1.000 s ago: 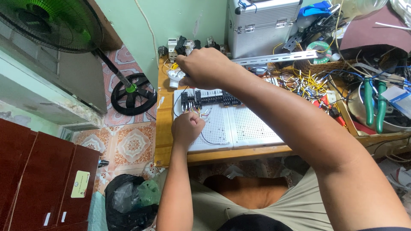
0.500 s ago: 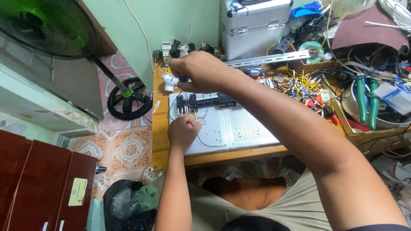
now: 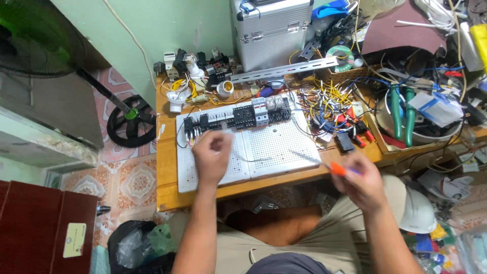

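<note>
- Left hand point(image 3: 212, 158) curled loosely over white perforated board point(image 3: 276, 147), pinching thin white wire point(image 3: 248, 158), it seems; blurred, so grip not sure.
- Right hand point(image 3: 359, 181) closed around orange-handled screwdriver point(image 3: 324, 165), tip toward board's right edge.
- Black terminal blocks point(image 3: 238, 117) along board's top.
- Better to keep wire end steady at terminal, then bring screwdriver straight, without slipping.

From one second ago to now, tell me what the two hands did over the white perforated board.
The right hand drew back from the far edge of the wooden desk to its near edge and now holds an orange-handled screwdriver. The left hand stayed over the white perforated board. The black components clipped along the board's top did not move.
</note>
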